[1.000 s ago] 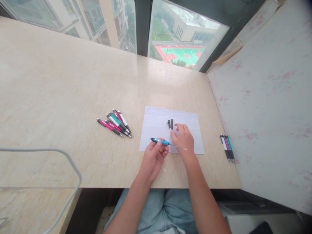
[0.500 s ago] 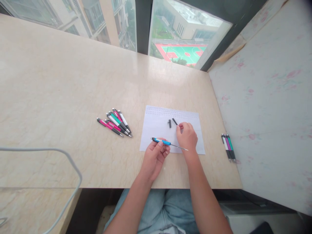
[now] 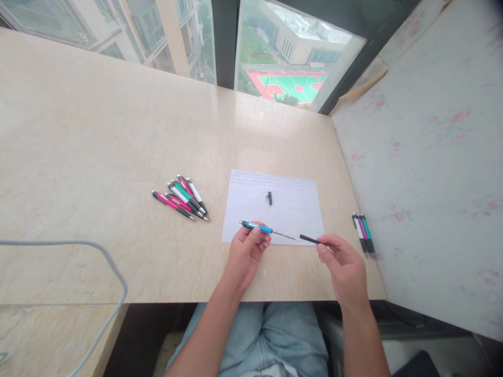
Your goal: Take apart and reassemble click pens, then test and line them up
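Note:
My left hand [image 3: 250, 251] is closed on a blue pen barrel [image 3: 262, 228], and a thin metallic refill [image 3: 286, 237] sticks out of its right end. Between the thumb and fingers of my right hand [image 3: 346, 267] is a black pen grip sleeve [image 3: 308, 239], its far end pointing at the refill's tip. A small gap seems to separate tip and sleeve. Beneath them lies a sheet of white paper [image 3: 243, 209] with rows of writing along its top. One small black piece [image 3: 270, 198], perhaps a pen clip, rests on that paper.
Several pink, green and white pens [image 3: 184, 198] lie in a pile left of the paper. A few more pens [image 3: 363, 233] are lined up beside the right wall [image 3: 416, 183]. A grey cable [image 3: 98, 246] loops over the left of the marble-patterned table [image 3: 98, 157].
My right hand has picked the black sleeve up off the paper and brought it right and nearer to me, in line with the refill. My left hand keeps its hold on the blue barrel.

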A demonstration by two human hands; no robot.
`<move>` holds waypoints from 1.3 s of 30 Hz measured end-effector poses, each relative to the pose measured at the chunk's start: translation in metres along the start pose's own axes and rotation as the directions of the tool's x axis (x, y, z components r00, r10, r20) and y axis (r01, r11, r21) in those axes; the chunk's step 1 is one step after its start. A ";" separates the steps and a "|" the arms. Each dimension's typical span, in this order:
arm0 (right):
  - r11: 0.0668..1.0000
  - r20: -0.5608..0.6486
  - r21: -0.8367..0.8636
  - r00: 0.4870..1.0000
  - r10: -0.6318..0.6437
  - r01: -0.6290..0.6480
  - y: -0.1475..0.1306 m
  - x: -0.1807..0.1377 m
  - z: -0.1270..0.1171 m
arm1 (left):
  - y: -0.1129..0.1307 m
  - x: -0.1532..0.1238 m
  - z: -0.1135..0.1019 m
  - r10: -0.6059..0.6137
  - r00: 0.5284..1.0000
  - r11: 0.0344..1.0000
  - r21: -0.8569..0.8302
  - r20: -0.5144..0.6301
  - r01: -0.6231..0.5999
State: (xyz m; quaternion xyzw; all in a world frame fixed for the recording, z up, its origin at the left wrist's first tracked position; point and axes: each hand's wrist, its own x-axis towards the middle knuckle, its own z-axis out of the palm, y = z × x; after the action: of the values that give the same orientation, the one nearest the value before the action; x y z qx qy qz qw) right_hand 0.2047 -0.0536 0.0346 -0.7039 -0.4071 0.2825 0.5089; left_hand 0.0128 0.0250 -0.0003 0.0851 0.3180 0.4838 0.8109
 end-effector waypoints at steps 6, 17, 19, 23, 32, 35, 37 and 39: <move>0.992 0.089 -0.032 0.989 -0.118 0.122 -0.016 -0.007 -0.005 | -0.003 0.001 -0.002 0.031 0.999 0.999 0.033 0.017 -0.031; 0.949 0.134 -0.207 0.968 -0.212 0.237 -0.019 0.000 -0.001 | -0.002 0.000 0.001 0.034 0.999 0.998 0.051 0.009 -0.034; 0.931 0.162 -0.244 0.958 -0.237 0.272 -0.021 0.001 0.002 | -0.002 -0.001 0.002 0.029 1.000 0.997 0.071 0.006 -0.029; 0.912 0.219 -0.265 0.941 -0.259 0.313 -0.027 0.002 0.019 | -0.003 -0.002 0.002 0.014 1.000 0.992 0.122 0.021 -0.017; 0.923 0.255 -0.222 0.932 -0.256 0.314 -0.035 0.002 0.051 | -0.003 -0.002 -0.001 -0.006 0.997 0.987 0.159 0.083 -0.007; 0.932 0.248 -0.228 0.943 -0.223 0.280 -0.034 0.003 0.050 | -0.004 -0.003 -0.001 0.000 0.995 0.984 0.176 0.103 -0.018; 0.936 0.247 -0.252 0.952 -0.183 0.245 -0.033 0.004 0.048 | -0.004 -0.004 0.000 -0.006 0.994 0.982 0.189 0.113 -0.015; 0.938 0.261 -0.278 0.956 -0.134 0.208 -0.032 0.005 0.045 | -0.004 -0.004 0.000 -0.016 0.994 0.979 0.205 0.112 -0.008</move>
State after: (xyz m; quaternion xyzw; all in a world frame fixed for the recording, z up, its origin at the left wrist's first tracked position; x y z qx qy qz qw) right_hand 0.1615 -0.0221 0.0507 -0.6962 -0.5636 0.2536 0.3652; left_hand 0.0144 0.0195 -0.0002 0.1949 0.3197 0.4412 0.8156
